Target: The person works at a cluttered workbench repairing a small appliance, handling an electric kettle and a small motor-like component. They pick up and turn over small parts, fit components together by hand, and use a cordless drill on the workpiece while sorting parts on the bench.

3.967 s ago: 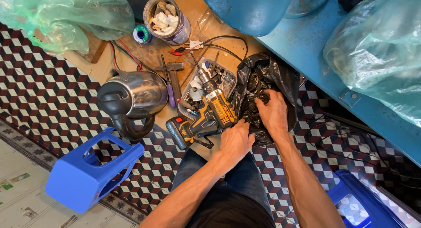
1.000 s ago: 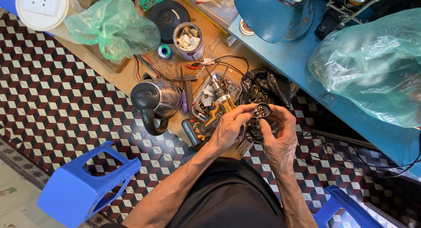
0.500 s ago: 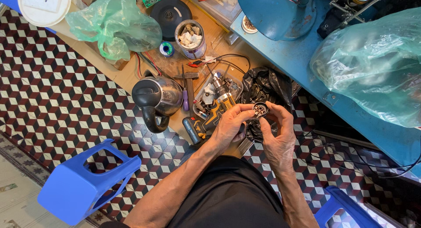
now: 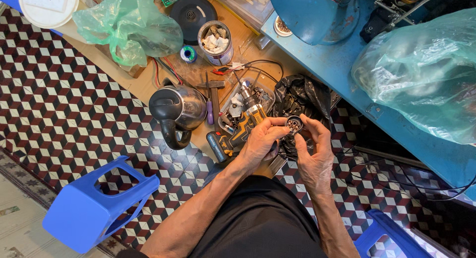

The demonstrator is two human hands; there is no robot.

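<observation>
While pinched, small round part (image 4: pixel 294 124) sits between left hand (image 4: pixel 261 143) and right hand (image 4: pixel 315 156).

A small repair workshop on a tiled floor: a cordless drill (image 4: pixel 238 131), hammer (image 4: pixel 214 92), solder spool (image 4: pixel 188 53), tin of scraps (image 4: pixel 216 42) and a kettle (image 4: pixel 179 109) crowd a low wooden board (image 4: pixel 148 84), with a blue workbench (image 4: pixel 347 74) at right.

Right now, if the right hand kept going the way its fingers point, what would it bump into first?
Probably the black plastic bag just beyond the right hand, past the small round part it holds with the left hand. Depth is unclear.
</observation>
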